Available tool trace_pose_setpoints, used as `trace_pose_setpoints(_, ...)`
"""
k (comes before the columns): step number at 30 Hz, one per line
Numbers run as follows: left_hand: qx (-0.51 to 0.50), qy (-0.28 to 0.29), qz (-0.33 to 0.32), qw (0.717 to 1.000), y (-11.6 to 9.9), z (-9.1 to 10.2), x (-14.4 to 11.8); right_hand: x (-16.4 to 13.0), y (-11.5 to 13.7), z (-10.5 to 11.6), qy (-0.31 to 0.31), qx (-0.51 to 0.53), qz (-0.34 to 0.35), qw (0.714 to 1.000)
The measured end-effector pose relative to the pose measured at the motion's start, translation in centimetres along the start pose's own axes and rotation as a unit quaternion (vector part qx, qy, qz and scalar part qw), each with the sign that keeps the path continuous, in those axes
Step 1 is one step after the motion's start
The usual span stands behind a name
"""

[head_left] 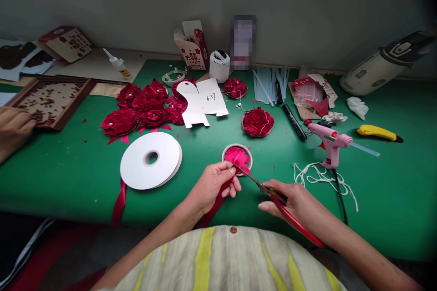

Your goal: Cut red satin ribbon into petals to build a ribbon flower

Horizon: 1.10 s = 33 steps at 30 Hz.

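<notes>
Centrally, the left hand [213, 185] pinches red ribbon [215, 206] while the right hand [300, 202], lower right of centre, grips scissors [288, 219].

The one camera here sits on the wearer's head, looking forward and steeply down, close enough that the striped shirt [252, 263] fills the near edge. The left hand [210, 184] and right hand [300, 200] come in just ahead of it, near the middle. Its wide view crosses the green table [68, 168] to the grey wall [136, 9] on the far side, reaching a co-worker's hand [15, 132] at left and a tilted flask [375, 67] at far right.
</notes>
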<state>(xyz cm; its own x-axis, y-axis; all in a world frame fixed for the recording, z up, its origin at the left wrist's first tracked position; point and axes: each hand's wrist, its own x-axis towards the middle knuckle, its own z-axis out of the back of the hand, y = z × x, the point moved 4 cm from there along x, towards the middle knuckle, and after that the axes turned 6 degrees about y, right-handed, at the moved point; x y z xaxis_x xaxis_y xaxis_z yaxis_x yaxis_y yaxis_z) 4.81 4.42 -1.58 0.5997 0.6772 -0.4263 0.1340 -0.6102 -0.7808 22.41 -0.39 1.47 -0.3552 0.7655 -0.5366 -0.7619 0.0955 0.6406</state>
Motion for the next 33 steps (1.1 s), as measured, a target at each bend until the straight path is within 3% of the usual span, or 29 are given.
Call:
trace_pose_setpoints(7,0.006,-0.015,0.006,1.000,0.2,0.1,-0.1,0.5,-0.5,0.0,-0.026,-0.021,0.006,0.999)
trace_pose_setpoints(14,0.013,-0.045,0.011,0.999,0.0,0.7,-2.4,0.5,-0.7,0.7,-0.071,0.027,0.030,0.997)
trace_pose_setpoints(19,0.016,0.038,-0.025,0.999,-0.3,-1.4,-3.1,0.3,1.7,1.2,-0.120,0.156,0.094,0.976)
trace_pose_setpoints(25,-0.004,0.108,-0.052,0.993,0.1,-3.7,-3.3,1.8,4.3,-0.8,-0.120,0.312,0.139,0.932)
trace_pose_setpoints(29,0.019,0.078,-0.029,0.996,0.6,-3.0,-3.9,2.7,4.2,-0.7,-0.186,0.310,0.160,0.919)
trace_pose_setpoints(33,0.042,0.023,-0.001,0.999,1.3,-1.8,-4.1,3.4,4.1,0.2,-0.215,0.268,0.156,0.926)
